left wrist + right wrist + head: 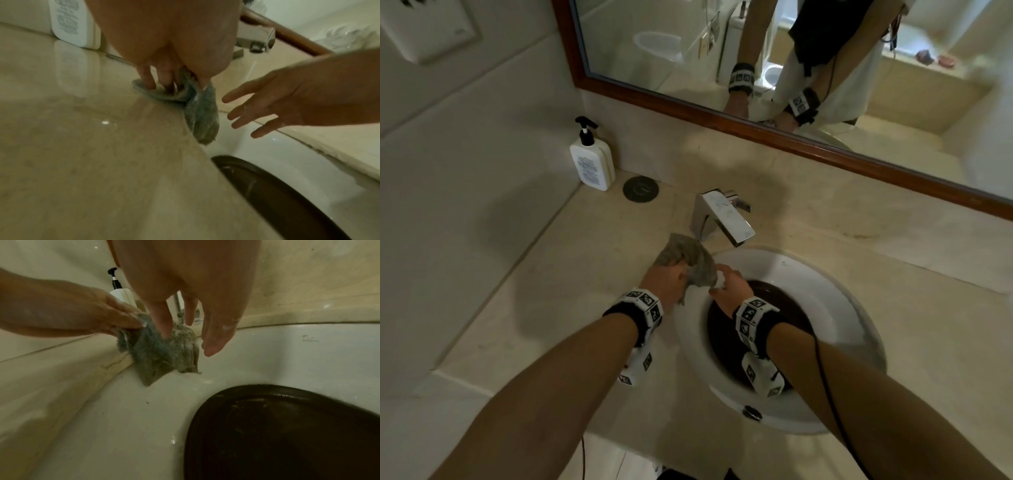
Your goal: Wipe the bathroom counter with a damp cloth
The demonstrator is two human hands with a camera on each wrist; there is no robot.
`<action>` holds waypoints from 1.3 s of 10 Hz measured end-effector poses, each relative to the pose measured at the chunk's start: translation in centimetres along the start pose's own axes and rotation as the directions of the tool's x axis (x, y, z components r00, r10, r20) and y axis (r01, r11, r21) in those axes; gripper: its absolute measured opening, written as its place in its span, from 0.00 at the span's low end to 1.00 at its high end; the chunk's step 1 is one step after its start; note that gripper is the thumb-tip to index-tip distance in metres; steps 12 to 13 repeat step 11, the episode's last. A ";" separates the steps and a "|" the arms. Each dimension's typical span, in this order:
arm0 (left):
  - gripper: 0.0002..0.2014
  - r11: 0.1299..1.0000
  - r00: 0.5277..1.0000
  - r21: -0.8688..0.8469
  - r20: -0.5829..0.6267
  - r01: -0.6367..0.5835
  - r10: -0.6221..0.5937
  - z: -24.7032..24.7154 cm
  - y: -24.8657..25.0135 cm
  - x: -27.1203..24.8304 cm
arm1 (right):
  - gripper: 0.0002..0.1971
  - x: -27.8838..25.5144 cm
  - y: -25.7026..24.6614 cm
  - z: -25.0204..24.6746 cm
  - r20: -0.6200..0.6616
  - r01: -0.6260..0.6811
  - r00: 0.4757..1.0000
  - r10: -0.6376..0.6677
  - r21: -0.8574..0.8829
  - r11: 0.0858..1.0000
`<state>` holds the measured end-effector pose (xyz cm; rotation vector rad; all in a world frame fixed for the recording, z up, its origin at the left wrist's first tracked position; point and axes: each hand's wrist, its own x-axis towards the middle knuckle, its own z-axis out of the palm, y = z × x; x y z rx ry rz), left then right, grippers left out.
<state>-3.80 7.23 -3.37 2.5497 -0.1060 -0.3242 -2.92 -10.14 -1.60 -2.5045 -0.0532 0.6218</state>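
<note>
While the cloth (686, 264) sits bunched on the counter (558, 281) right at the sink's (859, 308) left-back rim, just in front of the faucet (722, 219), one corner droops over the rim into the basin. My left hand (664, 279) has its fingers curled into the cloth and pins it to the stone. My right hand (287, 97) is released, fingers spread loose over the basin, one fingertip maybe brushing the hanging corner, hard to say.

Looks to me like wiping hasn't really started. I'd flatten the wad first so more fabric meets the stone, pull the dangling corner up, then sweep in overlapping passes toward the soap bottle (593, 161) in the back-left corner.

Long axis of the cloth runs roughly from the faucet base down toward the basin, hanging tip pointing into the sink.
</note>
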 end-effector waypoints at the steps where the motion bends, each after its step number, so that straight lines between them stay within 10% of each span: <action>1: 0.16 0.998 0.990 -0.063 0.144 0.013 -0.004 -1.3 1.9 -0.3 | 0.32 -0.5 0.3 -0.3 -0.022 0.029 0.999 -0.028 0.015 0.999; 5: 0.07 0.992 0.959 -0.116 0.276 -0.040 0.071 0.1 8.3 0.4 | 0.06 -3.2 6.3 -4.8 0.045 -0.090 0.995 0.084 0.143 0.986; 7: 0.08 0.956 0.920 -0.256 0.391 0.142 -0.032 3.0 11.7 0.9 | 0.02 -4.6 10.6 -6.6 0.043 -0.197 0.980 0.193 0.214 0.957; 9: 0.13 0.903 0.849 -0.262 0.499 0.340 -0.175 5.7 13.3 1.4 | 0.14 -5.5 13.6 -6.5 0.031 -0.291 0.955 0.294 0.265 0.919; 10: 0.32 0.973 0.876 -0.053 0.449 0.223 -0.176 6.6 12.5 2.3 | 0.30 -5.8 14.4 -6.2 0.053 -0.307 0.952 0.302 0.214 0.927; 13: 0.38 0.993 0.916 0.032 0.384 0.110 -0.114 6.9 11.9 2.6 | 0.35 -6.2 15.3 -6.5 0.004 -0.285 0.957 0.290 0.194 0.938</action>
